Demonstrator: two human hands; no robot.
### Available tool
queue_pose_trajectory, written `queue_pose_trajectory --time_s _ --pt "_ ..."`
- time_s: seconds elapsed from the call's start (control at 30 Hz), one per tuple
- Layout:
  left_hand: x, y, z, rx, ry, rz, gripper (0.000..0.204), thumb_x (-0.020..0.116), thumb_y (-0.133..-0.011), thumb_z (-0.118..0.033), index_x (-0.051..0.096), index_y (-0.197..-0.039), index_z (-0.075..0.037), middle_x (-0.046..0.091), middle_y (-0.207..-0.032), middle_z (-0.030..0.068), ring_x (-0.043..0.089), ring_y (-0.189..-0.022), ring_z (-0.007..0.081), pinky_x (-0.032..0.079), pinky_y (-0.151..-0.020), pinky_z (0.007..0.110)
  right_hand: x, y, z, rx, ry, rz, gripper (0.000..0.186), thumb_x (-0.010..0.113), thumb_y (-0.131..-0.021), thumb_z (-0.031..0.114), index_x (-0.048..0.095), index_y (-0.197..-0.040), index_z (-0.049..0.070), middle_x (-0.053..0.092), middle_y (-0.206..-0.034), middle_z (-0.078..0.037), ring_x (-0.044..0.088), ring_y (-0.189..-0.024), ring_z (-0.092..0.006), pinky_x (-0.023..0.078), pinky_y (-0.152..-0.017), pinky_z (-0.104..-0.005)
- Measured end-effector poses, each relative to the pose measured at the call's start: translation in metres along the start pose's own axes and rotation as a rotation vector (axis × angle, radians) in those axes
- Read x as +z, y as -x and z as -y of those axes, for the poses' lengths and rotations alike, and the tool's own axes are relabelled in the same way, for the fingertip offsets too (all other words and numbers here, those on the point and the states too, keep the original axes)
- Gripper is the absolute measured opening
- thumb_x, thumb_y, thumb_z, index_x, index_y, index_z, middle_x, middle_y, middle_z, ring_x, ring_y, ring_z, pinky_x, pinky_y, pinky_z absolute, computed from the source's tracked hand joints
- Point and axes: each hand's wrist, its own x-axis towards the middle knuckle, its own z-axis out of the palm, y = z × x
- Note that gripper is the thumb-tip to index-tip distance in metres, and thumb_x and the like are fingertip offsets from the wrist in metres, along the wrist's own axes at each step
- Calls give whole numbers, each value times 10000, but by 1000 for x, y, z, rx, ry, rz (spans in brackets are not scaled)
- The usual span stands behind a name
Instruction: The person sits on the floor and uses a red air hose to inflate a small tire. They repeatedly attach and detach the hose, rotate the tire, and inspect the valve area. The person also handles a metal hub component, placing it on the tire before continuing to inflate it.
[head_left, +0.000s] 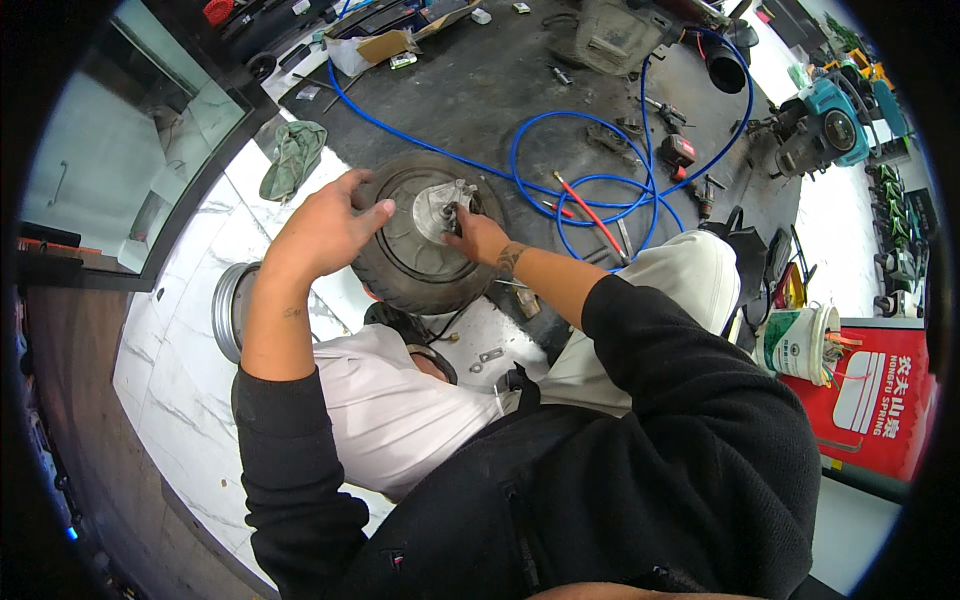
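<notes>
Well, you have a mix of surfaces around you: a dark, scuffed mat [450, 85], glossy white tiles [180, 400] with grey marbling, and a smooth blue hose [410, 137] looping in loose coils. A crumpled green cloth [292, 160] lies on the tiles, left of the mat, and a ridged, silvery metal rim [226, 310] is beside your left forearm.

The wheel [400, 255] is in front of your knees, at the mat's near edge, its face toward you. Its black rubber tyre [430, 296] looks dusty, ringing a dull grey, round metal face; a paler, rounded metal plate [428, 215] covers the middle.

Your left hand [325, 228] is open, thumb spread from the fingers, at the tyre's left edge. Your right hand [478, 238] has its fingers bent at the plate's centre; whether they grip anything, I cannot tell, since the fingertips are partly hidden.
</notes>
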Motion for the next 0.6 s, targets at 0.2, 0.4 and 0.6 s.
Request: queue_pose_trajectory --time_s 0.2,0.4,0.6 --pt "0 3 3 -1 -27 43 673 710 -1003 -402 537 -1531 -23 726 -1295 250 751 -1079 336 569 -964 417 2 -7 -17 -31 209 -6 684 686 -1003 429 510 -1514 9 640 -1294 -254 601 -1250 -438 472 -1079 -536" --pt "2 1 7 17 14 46 726 728 -967 -444 556 -1517 -2 730 -1255 288 729 -1141 402 557 -986 429 -17 -1 -9 -135 335 -125 625 662 -1006 470 561 -1473 66 634 -1301 -220 575 -1300 -407 421 -1154 -539" --pt "0 -6 8 45 6 60 735 733 -971 -427 545 -1510 36 732 -1241 294 735 -1128 400 563 -973 428 -29 6 82 163 -64 135 574 638 -1001 527 721 -1183 -11 757 -1073 -276 735 -1019 -434 557 -938 -529"
